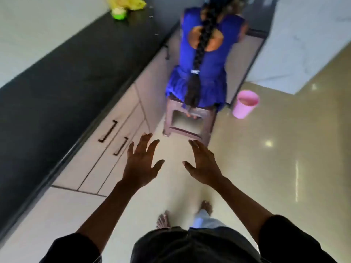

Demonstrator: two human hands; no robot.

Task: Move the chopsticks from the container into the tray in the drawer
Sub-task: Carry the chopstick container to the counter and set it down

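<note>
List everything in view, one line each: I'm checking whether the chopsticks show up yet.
countertop: one, black, along the left
drawer handles: two close by, dark, on closed fronts below it
cup: one, green, countertop's far end
yellow item: one, blurred, behind the cup
seated person: one, blue dress, on the stool
stool: one, brown, ahead
bucket: one, pink, right of stool
chopsticks: none visible
left hand: one, open, empty
right hand: one, open, empty

Glossy tile floor [284,168], black countertop [57,88], beige cabinets [114,149].
</note>
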